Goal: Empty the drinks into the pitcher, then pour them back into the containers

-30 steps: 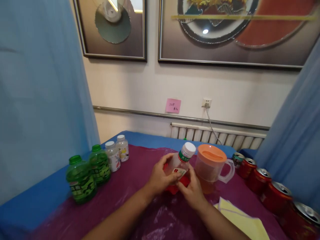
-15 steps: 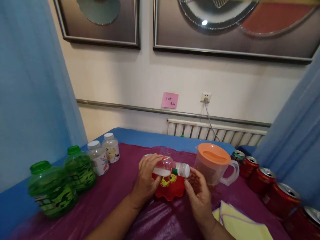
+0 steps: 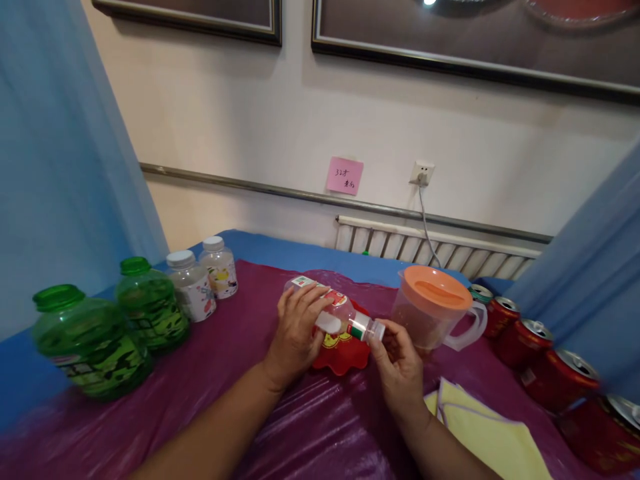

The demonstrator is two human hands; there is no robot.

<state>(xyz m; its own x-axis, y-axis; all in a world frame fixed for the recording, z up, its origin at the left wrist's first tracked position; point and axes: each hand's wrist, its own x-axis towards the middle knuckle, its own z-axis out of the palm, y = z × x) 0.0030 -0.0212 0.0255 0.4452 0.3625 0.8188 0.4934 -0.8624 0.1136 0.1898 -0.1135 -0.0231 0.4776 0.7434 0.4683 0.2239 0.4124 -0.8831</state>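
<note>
A clear plastic bottle (image 3: 336, 308) with a red and white label lies tilted on its side in the air, its neck pointing right. My left hand (image 3: 299, 328) is wrapped over the bottle's body. At the neck, the thumb and fingers of my right hand (image 3: 397, 357) pinch the white cap (image 3: 376, 331). Below the bottle is a red scalloped dish (image 3: 345, 360) with yellow patterns, partly hidden by the bottle and my left hand. Just right of my right hand stands a clear pitcher (image 3: 420, 320) with an orange lid.
Two green jars (image 3: 93, 343) and two white-capped clear jars (image 3: 195, 290) stand at the left. Along the right edge is a row of several cans (image 3: 557, 380). Folded yellow cloths (image 3: 490, 433) lie at the front right on the purple sheet (image 3: 225, 400).
The view has tilted downward. The bottle now slants down more to the right, and my right hand has closed its fingertips on the cap.
</note>
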